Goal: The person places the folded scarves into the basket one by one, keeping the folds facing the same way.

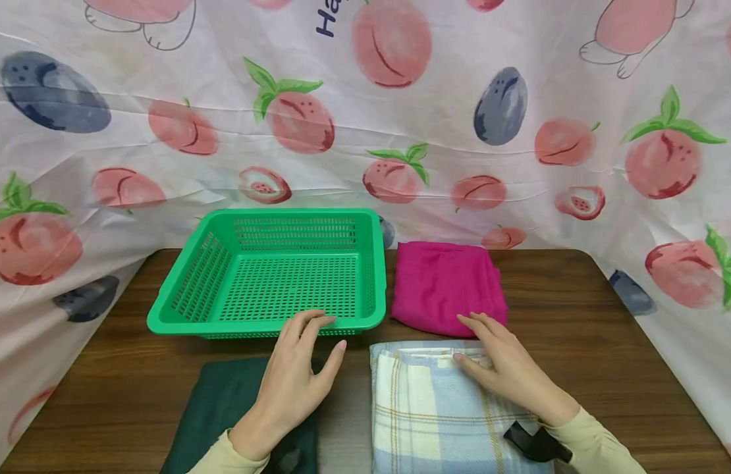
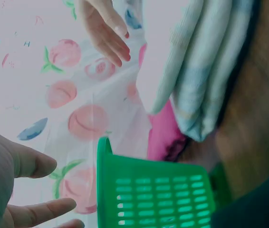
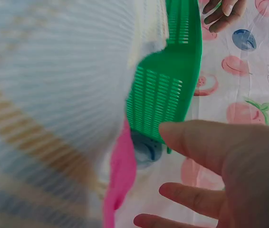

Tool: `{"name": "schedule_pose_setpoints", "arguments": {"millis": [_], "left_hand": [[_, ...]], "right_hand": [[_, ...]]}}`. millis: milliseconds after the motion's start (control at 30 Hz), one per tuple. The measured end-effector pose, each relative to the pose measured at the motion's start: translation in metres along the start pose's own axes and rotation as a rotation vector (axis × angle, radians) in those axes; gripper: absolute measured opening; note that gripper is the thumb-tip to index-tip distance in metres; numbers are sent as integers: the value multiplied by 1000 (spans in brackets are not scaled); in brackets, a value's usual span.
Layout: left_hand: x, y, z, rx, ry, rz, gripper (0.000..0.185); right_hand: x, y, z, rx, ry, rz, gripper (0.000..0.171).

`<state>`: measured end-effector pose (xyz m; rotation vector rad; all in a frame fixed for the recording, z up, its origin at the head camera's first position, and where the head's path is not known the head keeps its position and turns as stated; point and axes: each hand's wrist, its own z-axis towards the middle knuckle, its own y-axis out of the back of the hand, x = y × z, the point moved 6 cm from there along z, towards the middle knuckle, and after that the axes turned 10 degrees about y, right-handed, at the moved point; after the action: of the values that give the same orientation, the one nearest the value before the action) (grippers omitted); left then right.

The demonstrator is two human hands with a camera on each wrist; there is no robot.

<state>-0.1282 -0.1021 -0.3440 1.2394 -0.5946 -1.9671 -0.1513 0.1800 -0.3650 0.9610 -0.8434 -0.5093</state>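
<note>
Nearest of all lay a folded blue, cream and yellow plaid cloth (image 1: pixel 436 408) at the front of the brown wooden table (image 1: pixel 608 342), and the person's right hand (image 1: pixel 508 368) rested flat on its far end, fingers straight and slightly spread, pinching nothing. The left hand (image 1: pixel 297 368) hovered just beside it, over a folded dark green cloth (image 1: pixel 223 408), fingers relaxed and open, their tips reaching the near rim of a green perforated plastic basket (image 1: pixel 270 270); whether they actually touched it I could not tell. A folded magenta cloth (image 1: pixel 445 286) sat behind the plaid one, just right of the basket. The plaid cloth looked soft, light and floppy, several layers thick, so I judged it would sag and fall open unless taken by its folded far edge or scooped from underneath with both hands. Bare table ran along the right side, while the peach-printed plastic sheet (image 1: pixel 519 99) hung close behind the basket and closed in both sides.
</note>
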Motion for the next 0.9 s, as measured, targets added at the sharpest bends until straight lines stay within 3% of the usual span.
{"name": "schedule_pose_setpoints", "arguments": {"millis": [200, 633, 767, 900], "left_hand": [[0, -3, -12, 37, 5, -14, 25], [9, -20, -25, 212, 139, -33, 27], [12, -26, -28, 297, 195, -74, 29], [15, -36, -33, 433, 262, -158, 35]], "right_hand": [[-7, 5, -15, -27, -8, -4, 57], [-26, 4, -38, -2, -137, -22, 64], [-32, 3, -45, 28, -177, -22, 67], [-39, 3, -53, 53, -225, 6, 74]]}}
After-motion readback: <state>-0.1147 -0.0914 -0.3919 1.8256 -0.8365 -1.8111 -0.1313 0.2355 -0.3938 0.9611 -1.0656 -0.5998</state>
